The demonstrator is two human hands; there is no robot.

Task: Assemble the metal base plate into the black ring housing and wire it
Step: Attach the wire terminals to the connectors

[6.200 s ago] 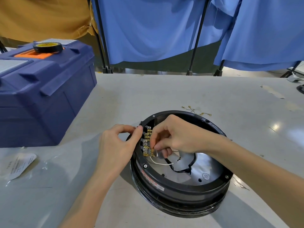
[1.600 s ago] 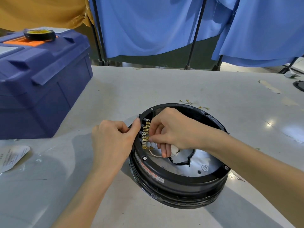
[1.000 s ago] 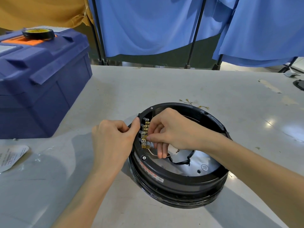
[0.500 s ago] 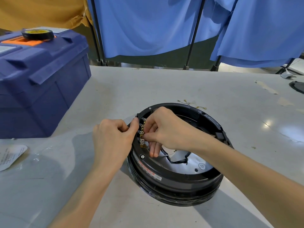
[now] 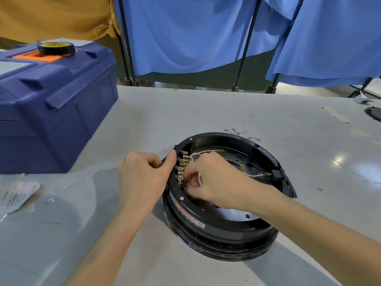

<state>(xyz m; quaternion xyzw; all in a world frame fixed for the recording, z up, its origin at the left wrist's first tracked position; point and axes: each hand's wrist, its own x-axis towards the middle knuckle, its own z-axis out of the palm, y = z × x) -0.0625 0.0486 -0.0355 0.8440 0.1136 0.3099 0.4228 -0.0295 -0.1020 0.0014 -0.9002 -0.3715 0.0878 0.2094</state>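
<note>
1. The black ring housing point(image 5: 226, 230) sits on the tabletop point(image 5: 185, 112) with the metal base plate point(image 5: 237, 214) inside it.
2. The left hand point(image 5: 142, 178), fingers curled, grips the housing's left rim. The right hand point(image 5: 214, 182) reaches inside, pinching a white wire point(image 5: 252, 174) at the brass terminal strip point(image 5: 182, 172) and hiding part of it.
3. A bagged label point(image 5: 16, 195) lies to the left.
4. Farther back, a blue toolbox point(image 5: 51, 112) carries a tape roll point(image 5: 55, 48).

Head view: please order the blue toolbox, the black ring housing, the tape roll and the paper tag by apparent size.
1-2. blue toolbox and black ring housing: look alike; the toolbox is cut off by the frame.
3. paper tag, though nearer the camera.
4. tape roll.
</note>
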